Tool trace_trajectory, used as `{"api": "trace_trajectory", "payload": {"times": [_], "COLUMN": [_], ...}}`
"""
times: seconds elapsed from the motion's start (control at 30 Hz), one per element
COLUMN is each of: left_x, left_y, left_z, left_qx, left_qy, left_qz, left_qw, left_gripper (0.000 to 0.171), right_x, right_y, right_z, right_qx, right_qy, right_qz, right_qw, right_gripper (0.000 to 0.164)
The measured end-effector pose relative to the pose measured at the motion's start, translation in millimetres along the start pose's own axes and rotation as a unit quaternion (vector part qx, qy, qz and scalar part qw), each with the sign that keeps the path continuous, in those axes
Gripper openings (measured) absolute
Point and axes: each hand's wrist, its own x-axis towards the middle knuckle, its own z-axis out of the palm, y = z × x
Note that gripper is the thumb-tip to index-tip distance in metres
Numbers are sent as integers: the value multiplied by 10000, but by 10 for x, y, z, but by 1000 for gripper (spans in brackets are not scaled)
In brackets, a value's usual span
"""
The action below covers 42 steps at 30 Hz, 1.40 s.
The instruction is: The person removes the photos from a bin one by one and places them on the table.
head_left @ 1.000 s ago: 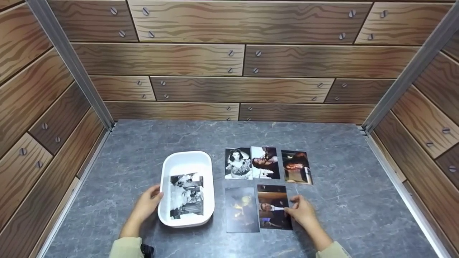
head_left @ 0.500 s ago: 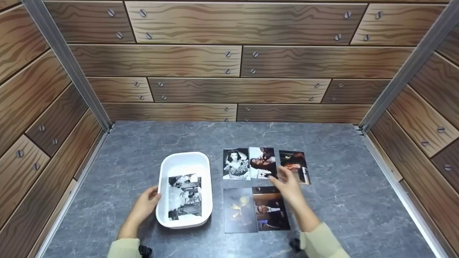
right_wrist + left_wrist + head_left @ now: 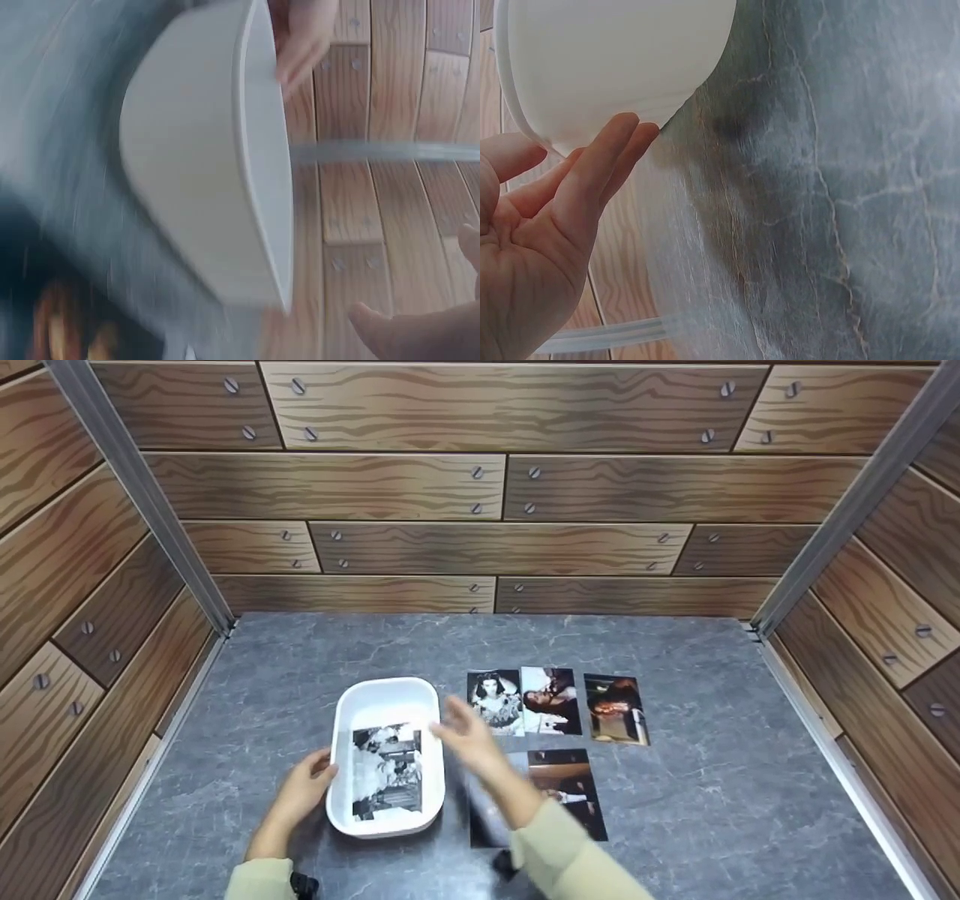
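A white rectangular tub point(image 3: 435, 810) stands on the table, with a black-and-white photo point(image 3: 386, 772) lying inside. My left hand point(image 3: 300, 787) rests against the tub's left outer side; in the left wrist view its fairly straight fingers point(image 3: 604, 154) touch the outer wall, thumb near the rim. Beside the right rim, my right hand point(image 3: 469, 739) hovers with fingers spread and holds nothing. Its forearm partly covers a dark photo point(image 3: 480, 829). Another colour photo point(image 3: 566, 780) adjoins that one on the right. The right wrist view is blurred and shows the tub's side wall point(image 3: 187, 142).
Behind these lie a black-and-white portrait photo point(image 3: 495, 712), a colour photo point(image 3: 551, 701) touching it, and a brownish photo point(image 3: 619, 709) slightly apart. The grey marbled table point(image 3: 720, 750) is enclosed by wood-patterned walls point(image 3: 420, 487) with metal corner posts.
My right hand has left the lower right photo, where its fingers were at the edge, and swung left to the tub. That photo shifted slightly left. My left hand stays at the tub.
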Motion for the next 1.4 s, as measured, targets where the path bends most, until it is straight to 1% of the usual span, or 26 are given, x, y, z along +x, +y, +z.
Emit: {"api": "trace_trajectory", "payload": {"times": [0.1, 0.13, 0.23, 0.3, 0.33, 0.37, 0.47, 0.57, 0.6, 0.7, 0.83, 1.07, 1.17, 1.4], "left_x": [1, -1, -2, 2, 6, 24, 32, 22, 2, -14, -13, -14, -22, -15], "left_y": [2, 3, -2, -30, -50, -94, -132, -111, -69, -24, -10, -7, 4, -4], "left_z": [2, -1, -18, -25, -27, -20, -17, -13, -20, -13, -7, -16, -21, -11], "left_qx": [-3, -25, -121, -183, -214, -207, -146, -101, -91, -42, 15, -55, -73, 16], "left_qy": [13, 14, -4, 33, 38, 101, 101, 69, 8, 30, 59, 63, 56, 17], "left_qz": [42, 43, 84, 179, 222, 346, 387, 243, 112, 33, 59, 119, 134, 8], "left_qw": [10000, 10000, 9999, 9997, 9995, 9991, 9991, 9996, 9999, 10000, 10000, 9999, 9999, 10000], "left_gripper": [40, 40, 41, 41, 42, 42, 45, 45, 45, 42, 40, 40, 39, 40], "right_x": [23, 27, 39, 51, 55, 61, 64, 62, 61, 57, 56, 82, 90, 100], "right_y": [56, 79, 156, 220, 252, 284, 365, 420, 437, 475, 506, 512, 520, 533], "right_z": [262, 341, 562, 689, 744, 792, 890, 934, 941, 949, 951, 950, 946, 941], "right_qx": [367, 408, 370, 315, 303, 308, 247, 90, 59, 35, 47, -97, -107, -168], "right_qy": [-201, -239, -328, -369, -390, -398, -388, -351, -336, -271, -130, 438, 468, 520], "right_qz": [338, 468, 761, 843, 864, 905, 1121, 1291, 1334, 1358, 1441, 1429, 1431, 1475], "right_qw": [9986, 9978, 9959, 9953, 9950, 9946, 9926, 9910, 9905, 9904, 9895, 9887, 9885, 9876], "right_gripper": [75, 77, 81, 81, 81, 80, 79, 79, 79, 77, 75, 70, 69, 65]}}
